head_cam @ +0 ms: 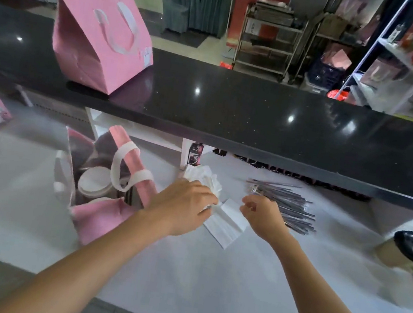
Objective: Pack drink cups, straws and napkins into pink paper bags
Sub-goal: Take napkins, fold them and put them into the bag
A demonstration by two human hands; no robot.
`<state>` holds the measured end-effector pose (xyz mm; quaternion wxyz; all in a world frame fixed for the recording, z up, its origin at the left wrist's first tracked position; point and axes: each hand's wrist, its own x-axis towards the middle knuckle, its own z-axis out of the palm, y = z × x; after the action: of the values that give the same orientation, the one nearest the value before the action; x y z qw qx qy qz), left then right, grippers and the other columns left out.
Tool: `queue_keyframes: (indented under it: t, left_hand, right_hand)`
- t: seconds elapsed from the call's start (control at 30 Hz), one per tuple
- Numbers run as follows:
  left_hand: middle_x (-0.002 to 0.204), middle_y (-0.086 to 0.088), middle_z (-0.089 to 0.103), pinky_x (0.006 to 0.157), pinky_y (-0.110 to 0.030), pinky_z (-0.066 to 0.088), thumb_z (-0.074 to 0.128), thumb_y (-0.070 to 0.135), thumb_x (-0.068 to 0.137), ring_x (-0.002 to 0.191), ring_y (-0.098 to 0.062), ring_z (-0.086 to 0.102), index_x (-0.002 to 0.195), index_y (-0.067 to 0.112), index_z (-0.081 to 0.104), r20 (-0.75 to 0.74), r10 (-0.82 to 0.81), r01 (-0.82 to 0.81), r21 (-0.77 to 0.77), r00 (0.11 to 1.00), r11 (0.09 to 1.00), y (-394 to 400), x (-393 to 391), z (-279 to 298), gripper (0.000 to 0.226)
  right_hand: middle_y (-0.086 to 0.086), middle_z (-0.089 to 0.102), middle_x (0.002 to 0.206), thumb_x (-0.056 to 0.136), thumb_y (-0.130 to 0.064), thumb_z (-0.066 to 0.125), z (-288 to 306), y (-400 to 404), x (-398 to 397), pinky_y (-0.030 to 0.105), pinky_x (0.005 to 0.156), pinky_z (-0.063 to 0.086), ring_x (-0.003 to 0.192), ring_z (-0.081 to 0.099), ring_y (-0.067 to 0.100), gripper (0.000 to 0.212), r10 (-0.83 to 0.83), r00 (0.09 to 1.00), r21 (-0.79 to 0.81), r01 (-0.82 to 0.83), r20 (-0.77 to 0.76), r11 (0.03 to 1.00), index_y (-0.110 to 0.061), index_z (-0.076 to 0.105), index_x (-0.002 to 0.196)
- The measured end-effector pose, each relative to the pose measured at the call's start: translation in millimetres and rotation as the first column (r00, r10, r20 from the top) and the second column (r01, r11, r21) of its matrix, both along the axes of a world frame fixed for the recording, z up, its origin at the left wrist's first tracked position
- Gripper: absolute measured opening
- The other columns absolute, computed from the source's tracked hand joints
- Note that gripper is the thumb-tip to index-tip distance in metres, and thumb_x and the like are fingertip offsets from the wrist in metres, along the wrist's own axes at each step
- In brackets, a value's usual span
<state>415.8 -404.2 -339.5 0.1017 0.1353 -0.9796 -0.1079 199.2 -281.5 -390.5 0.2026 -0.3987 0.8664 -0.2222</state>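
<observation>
Both bare forearms reach forward over the surface, converging toward its far edge. The left hand (pixel 184 204) lies palm down, fingers curled (knuckles up). The right hand (pixel 262 214) has fingertips drawn together, pinching.

Matt pink paper bag (pixel 101 217), soft white paper napkins (pixel 226 223), glossy speckled black stone counter (pixel 259 116).

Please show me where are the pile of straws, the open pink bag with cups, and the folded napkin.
pile of straws (pixel 283 207), head view, middle of the pile.
open pink bag (pixel 101 217), head view, near front wall.
folded napkin (pixel 226 224), head view, flat middle.
</observation>
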Motion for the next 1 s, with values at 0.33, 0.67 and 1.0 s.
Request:
queue_keyframes:
  t: [0.33,0.67,1.0]
  left_hand:
    - [0.094,0.010,0.066,0.076,-0.037,0.048,0.038,0.035,0.095,0.092,-0.016,0.060,0.102,0.026,0.068,0.103,0.151,-0.150,-0.013,0.983,0.989,21.6,-32.9,-36.1,0.032]
    - [0.131,0.010,0.063,0.096,-0.039,0.047,0.055,0.028,0.096,0.125,-0.015,0.053,0.125,0.021,0.066,0.258,0.260,-0.322,0.240,0.931,0.916,35.3,-41.8,-111.3,0.032]
    - [0.125,0.008,0.066,0.091,-0.043,0.051,0.053,0.030,0.090,0.121,-0.020,0.058,0.118,0.021,0.068,0.254,0.262,-0.331,0.287,0.931,0.899,20.9,-57.3,-137.5,0.033]
  right_hand:
    - [0.004,0.067,0.124,0.092,-0.030,0.068,-63.0,4.2,-32.2,0.037,0.092,0.053,0.109,0.064,0.024,0.035,0.174,0.985,0.091,-0.173,-0.009,0.981,-0.020,0.065,0.126]
    - [0.006,0.063,0.128,0.091,-0.028,0.071,-98.8,5.0,-40.0,0.043,0.100,0.046,0.122,0.052,0.030,0.041,0.160,0.980,-0.030,-0.165,-0.117,0.986,-0.013,0.064,0.128]
    - [0.005,0.070,0.100,0.083,-0.013,0.075,-114.0,10.1,-26.6,0.042,0.075,0.053,0.093,0.063,0.032,0.017,0.229,0.939,-0.098,-0.261,-0.255,0.960,-0.014,0.074,0.100]
